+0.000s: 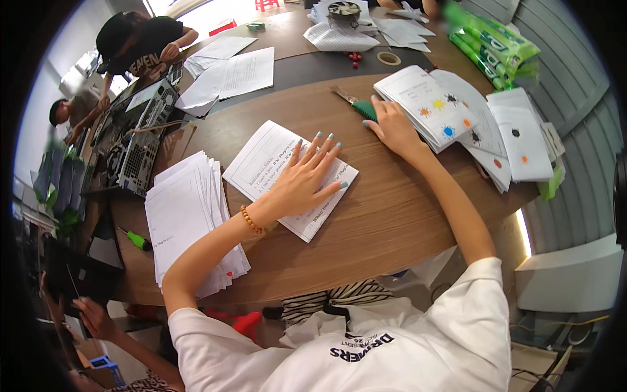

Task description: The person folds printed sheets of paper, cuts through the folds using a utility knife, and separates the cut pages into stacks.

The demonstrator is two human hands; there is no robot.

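Note:
My left hand lies flat, fingers spread, on a folded white printed sheet stack on the wooden table. A beaded bracelet circles that wrist. Farther right, my right hand has thumb and fingers around the handle end of a green-handled brush. Its brownish, flat tip points away to the left; part of the handle is hidden by my fingers. Just beyond this hand is a pile of white sheets with coloured splat prints. Left of the folded stack sits a thick pile of papers.
A green-handled screwdriver lies at the table's left. Opened computer cases stand beyond it, where people work. Tape, red beads, a small fan and green packages occupy the far side. Another person's hand is lower left.

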